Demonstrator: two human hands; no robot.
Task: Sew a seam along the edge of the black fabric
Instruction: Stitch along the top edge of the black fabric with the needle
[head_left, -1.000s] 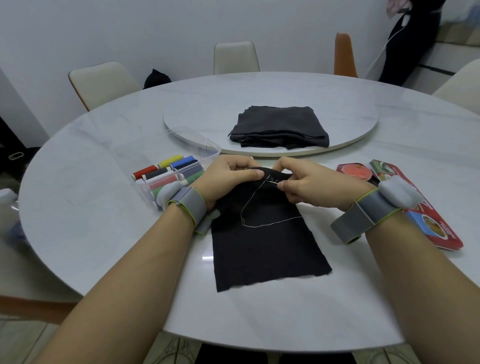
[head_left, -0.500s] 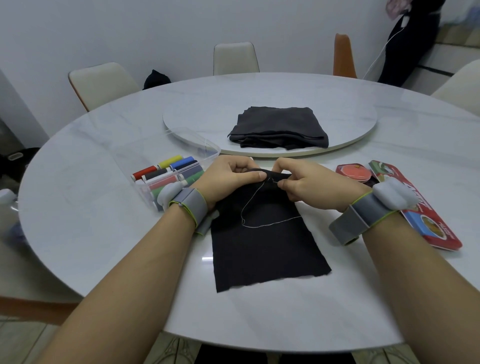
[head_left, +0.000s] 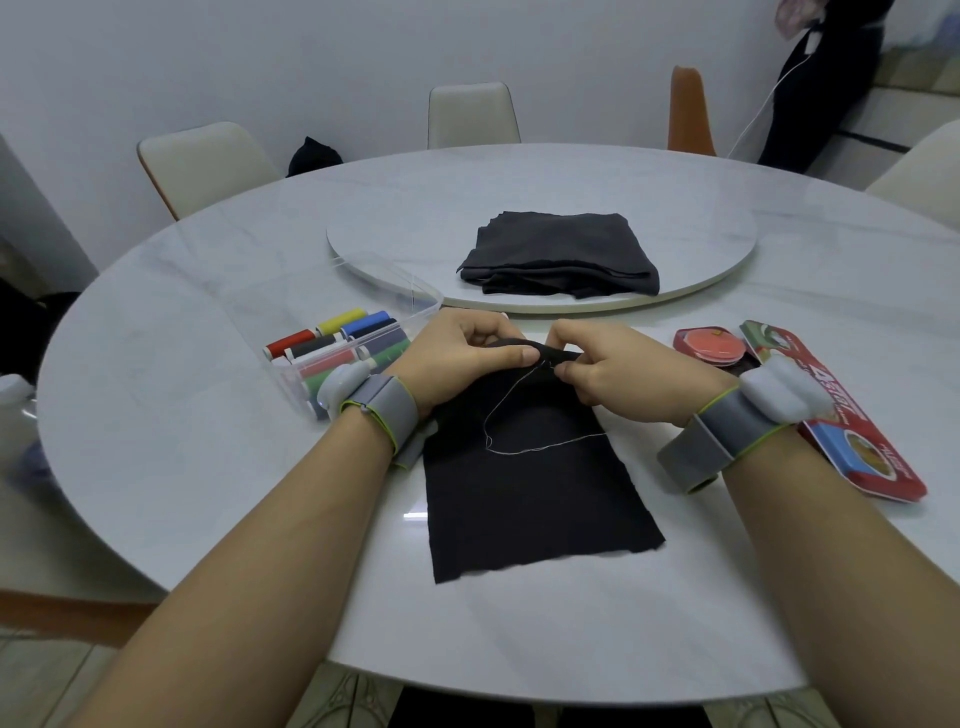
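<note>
Left fingers: I am watching the fingers (head_left: 519, 356) of the left hand (head_left: 457, 358) curling over the far, rolled edge of the black fabric (head_left: 530, 499), with the thumb lying along the fold and grasping it.
Right fingers: the right hand (head_left: 618, 371) is pinching the same rolled edge just beside the left thumb, its fingertips (head_left: 564, 370) closing where the thread meets the cloth. The needle is too small for me to make out.
Thread: a pale thread (head_left: 540, 448) is running down from the pinch, looping across the cloth and trailing off toward its right side.
Fabric: the black fabric is lying flat on the worktop (head_left: 208, 415) right in front of me, between my forearms, with only its far edge lifting into the hands.
Wrists: a grey wristband (head_left: 382, 410) with a white pod is sitting on the left wrist and a matching band (head_left: 727, 431) on the right.
Left of the hands: a clear plastic box (head_left: 291, 374) of coloured thread spools (head_left: 337, 343) is standing just beside the left wrist.
Right of the hands: a round red case (head_left: 709, 349) and a flat red packet (head_left: 852, 447) are lying near the right wrist.
Beyond: a stack of folded dark cloth (head_left: 561, 254) is resting on the round turntable (head_left: 717, 270) at the middle of the worktop, and chairs are standing round the far side.
</note>
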